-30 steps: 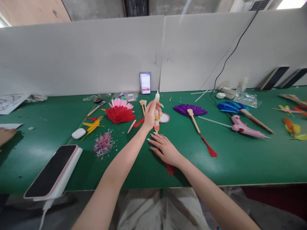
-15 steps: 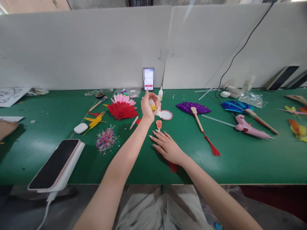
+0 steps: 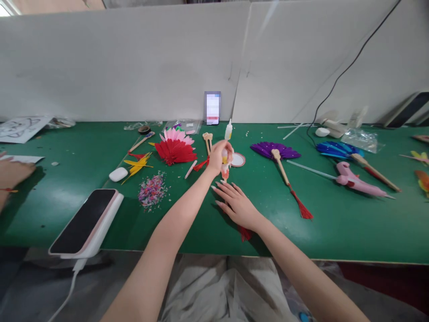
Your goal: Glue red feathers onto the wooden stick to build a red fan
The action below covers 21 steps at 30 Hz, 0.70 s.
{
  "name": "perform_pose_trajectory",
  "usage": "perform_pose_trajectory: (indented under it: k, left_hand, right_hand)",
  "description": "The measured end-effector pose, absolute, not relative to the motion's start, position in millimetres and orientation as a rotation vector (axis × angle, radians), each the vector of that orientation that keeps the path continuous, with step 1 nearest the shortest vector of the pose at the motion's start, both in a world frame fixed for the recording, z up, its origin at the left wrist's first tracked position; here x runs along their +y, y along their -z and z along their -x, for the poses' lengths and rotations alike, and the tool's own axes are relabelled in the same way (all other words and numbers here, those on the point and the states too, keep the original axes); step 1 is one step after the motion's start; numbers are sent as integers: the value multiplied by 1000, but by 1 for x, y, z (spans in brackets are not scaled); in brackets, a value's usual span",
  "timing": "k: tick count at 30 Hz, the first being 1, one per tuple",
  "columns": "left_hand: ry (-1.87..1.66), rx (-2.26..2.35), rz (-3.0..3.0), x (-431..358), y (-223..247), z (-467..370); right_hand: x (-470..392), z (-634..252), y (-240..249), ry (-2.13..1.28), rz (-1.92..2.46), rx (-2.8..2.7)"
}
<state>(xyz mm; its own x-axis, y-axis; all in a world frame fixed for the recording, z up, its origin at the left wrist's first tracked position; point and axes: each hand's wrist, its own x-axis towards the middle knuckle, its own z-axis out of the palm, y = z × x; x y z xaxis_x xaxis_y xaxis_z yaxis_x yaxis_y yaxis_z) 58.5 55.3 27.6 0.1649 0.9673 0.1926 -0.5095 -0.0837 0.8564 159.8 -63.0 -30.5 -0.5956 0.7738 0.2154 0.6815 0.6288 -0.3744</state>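
Note:
My left hand is closed round a small squeeze bottle with some yellow on it, tipped down over the red-coated head of a fan handle. Whether its tip touches the head is too small to tell. Over the handle's lower part lies my right hand, flat with fingers stretched out. A red tassel sticks out from under that hand. Just beyond my left hand are a round white lid with a red rim, an upright white dropper bottle and a plain wooden fan handle.
Left of my hands lie a red and pink feather fan, yellow feathers, colourful flakes and a phone. To the right are a purple fan, a blue fan and a pink glue gun. Another person's hand rests far left.
My left hand has come down and nearer with the bottle, from above the table to the red head of the handle. The plain wooden handle behind it now shows. My right hand stays put.

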Motion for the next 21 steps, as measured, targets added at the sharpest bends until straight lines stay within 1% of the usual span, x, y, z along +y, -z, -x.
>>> perform_pose_trajectory:
  k: [3,8,13,17,21]
  left_hand:
    - [-1388,556,-983,55,-26,-61]
    - [-1253,632,-1121,55,-28,-62]
    - [-1431,555,-1010,56,-32,-62]
    - [-1372,665,-1033,55,-26,-62]
    - [-1432,601,-1073,56,-24,-60]
  right_hand:
    - [-63,-160,31,-365,1136,-2488]
    - [-63,-159,32,-355,1148,-2479]
    - [-64,-159,31,-357,1136,-2474]
    - [-64,-159,30,-362,1148,-2485]
    - [-63,-159,30,-357,1136,-2485]
